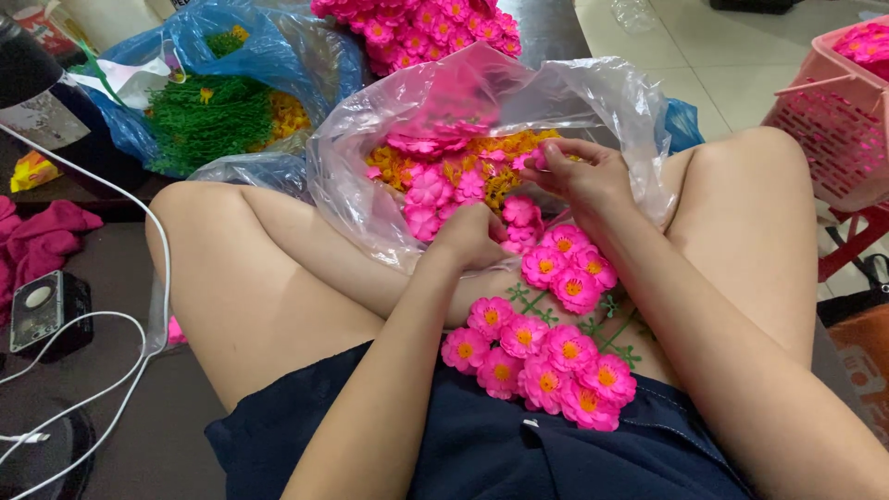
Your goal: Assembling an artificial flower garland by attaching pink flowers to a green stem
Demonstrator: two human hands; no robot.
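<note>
Flowers made of pink plastic with orange centres fill the middle of the view, and the person sitting cross-legged works on them with both hands over the lap. The right hand [582,176] is raised at the mouth of a clear plastic bag [611,102], its fingertips pinched narrowly on one small pink flower head [537,160], probably lifted so the piece can be seen and turned. The left hand [470,236] is curled low, just near of the bag's opening, seemingly closed on the upper end of a flower sprig [542,356]; what lies inside the fist is hidden. That sprig lies down the lap toward the near edge, pink blooms crowded on green plastic stems, resting on dark blue shorts [482,444] likely so its weight is carried while the top is worked. The bag sits between the knees, within easy reach, holding loose pink petals [431,190] and orange centre pieces [491,157]. Far left, a blue bag [315,56] holds green stems [208,116]. Far right stands a pink basket [824,139]; more pink flowers are heaped beyond the clear bag [417,23].
</note>
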